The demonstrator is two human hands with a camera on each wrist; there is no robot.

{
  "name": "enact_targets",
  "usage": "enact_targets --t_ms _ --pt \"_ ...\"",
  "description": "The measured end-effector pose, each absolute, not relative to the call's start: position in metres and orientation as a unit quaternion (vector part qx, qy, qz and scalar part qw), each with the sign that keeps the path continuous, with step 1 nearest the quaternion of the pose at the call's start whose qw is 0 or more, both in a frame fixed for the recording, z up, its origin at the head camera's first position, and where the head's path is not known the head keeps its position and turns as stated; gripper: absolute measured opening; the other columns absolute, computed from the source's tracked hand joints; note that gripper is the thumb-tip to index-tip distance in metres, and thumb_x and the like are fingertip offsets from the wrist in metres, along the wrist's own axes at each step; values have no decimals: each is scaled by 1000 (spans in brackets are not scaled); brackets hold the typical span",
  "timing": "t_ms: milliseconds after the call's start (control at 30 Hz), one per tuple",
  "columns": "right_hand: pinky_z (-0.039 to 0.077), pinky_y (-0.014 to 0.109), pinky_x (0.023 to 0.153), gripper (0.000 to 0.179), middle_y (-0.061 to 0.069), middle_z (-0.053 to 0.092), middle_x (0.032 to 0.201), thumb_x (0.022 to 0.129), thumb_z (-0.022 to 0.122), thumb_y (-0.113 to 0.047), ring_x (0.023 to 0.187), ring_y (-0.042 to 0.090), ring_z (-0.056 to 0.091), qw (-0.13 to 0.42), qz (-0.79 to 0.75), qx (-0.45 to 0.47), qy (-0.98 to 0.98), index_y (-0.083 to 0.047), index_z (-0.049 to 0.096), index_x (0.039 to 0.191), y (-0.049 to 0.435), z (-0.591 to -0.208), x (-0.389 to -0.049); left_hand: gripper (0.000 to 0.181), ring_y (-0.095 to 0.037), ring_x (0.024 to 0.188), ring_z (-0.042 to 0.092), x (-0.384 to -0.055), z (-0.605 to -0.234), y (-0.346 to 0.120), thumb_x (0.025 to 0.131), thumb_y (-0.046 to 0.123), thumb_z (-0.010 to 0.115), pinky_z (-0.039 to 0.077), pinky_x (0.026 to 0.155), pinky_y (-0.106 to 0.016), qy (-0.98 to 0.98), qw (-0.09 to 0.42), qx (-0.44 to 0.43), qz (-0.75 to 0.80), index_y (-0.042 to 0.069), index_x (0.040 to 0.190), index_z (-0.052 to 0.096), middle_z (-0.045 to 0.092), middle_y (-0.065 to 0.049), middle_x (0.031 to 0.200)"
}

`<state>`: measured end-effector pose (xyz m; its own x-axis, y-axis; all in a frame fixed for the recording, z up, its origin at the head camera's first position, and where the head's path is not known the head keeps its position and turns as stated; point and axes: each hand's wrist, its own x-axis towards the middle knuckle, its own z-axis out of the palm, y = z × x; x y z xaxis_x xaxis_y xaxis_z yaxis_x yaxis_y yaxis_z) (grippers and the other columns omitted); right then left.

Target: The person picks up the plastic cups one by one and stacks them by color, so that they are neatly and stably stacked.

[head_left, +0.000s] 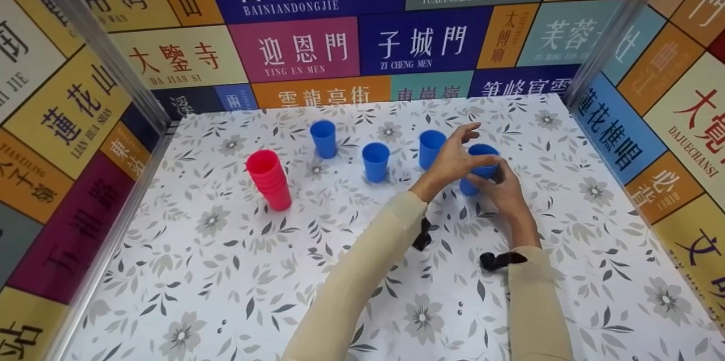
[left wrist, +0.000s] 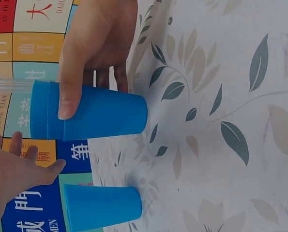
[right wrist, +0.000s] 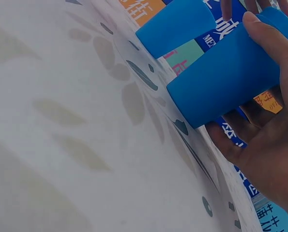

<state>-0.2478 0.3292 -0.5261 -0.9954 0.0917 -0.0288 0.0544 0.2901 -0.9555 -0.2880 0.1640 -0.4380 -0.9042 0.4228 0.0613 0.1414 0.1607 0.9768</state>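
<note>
My right hand grips a small stack of nested blue cups, its thumb along the side just under the rims in the left wrist view. The stack stands upright at the table's right, rim up. Beside its rim is my left hand, fingers spread and holding nothing; in the left wrist view, this left hand shows apart from the cups. Partly behind the left hand stands a single blue cup. That neighbouring cup also appears in the right wrist view.
Two more blue cups, one nearer the middle and one farther back, stand upright to the left. A stack of red cups stands left of them. Printed panels wall the flower-patterned table at back and sides.
</note>
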Motion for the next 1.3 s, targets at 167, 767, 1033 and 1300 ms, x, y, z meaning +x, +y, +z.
enact_targets --t_ms 167,767,1033,1300 --pt "28 53 123 88 21 36 159 91 74 -38 149 37 34 18 598 -42 -800 -11 24 158 328 -526 -249 79 -21 143 44 -289 -437 152 82 32 84 44 114 -36 752 114 180 623 22 150 44 53 -5 149" --pt "26 49 124 84 21 40 156 90 75 -27 148 35 36 39 608 -37 -792 -9 28 156 327 -528 -251 73 -29 139 47 -291 -430 104 85 24 81 42 115 -45 722 78 181 663 16 148 46 53 -10 148" --pt "23 49 125 83 22 38 158 91 74 -22 149 36 33 34 608 -42 -792 -7 26 157 327 -527 -251 71 -27 140 45 -294 -432 78 85 22 81 38 117 -48 722 64 198 660 14 147 47 53 -10 148" --pt "26 45 124 79 20 40 155 92 73 -18 147 33 36 34 626 -39 -778 -6 28 155 325 -527 -251 73 -21 140 46 -304 -435 50 85 25 81 38 118 -40 742 36 187 643 13 148 46 52 -7 149"
